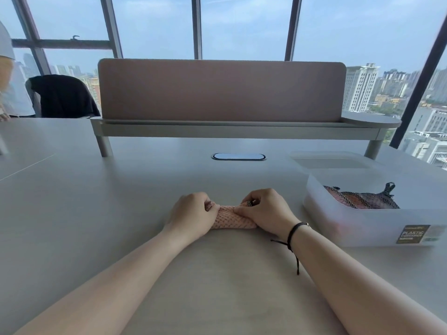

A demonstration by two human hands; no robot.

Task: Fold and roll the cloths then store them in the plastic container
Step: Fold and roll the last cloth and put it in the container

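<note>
A pink waffle-textured cloth (232, 219) lies rolled into a short log on the grey table, straight in front of me. My left hand (191, 215) grips its left end with curled fingers. My right hand (266, 211) presses on its right end, fingers closed over the roll and a dark loop. To the right stands a translucent plastic container (362, 228) with a dark label. Inside it lies another pink cloth with dark mesh edging (358, 198).
The container's clear lid (331, 160) lies flat behind it. A pink desk divider (221, 90) on a raised shelf spans the back of the table. An oval cable port (238, 156) sits mid-table. A dark-draped chair (64, 95) and a person stand far left.
</note>
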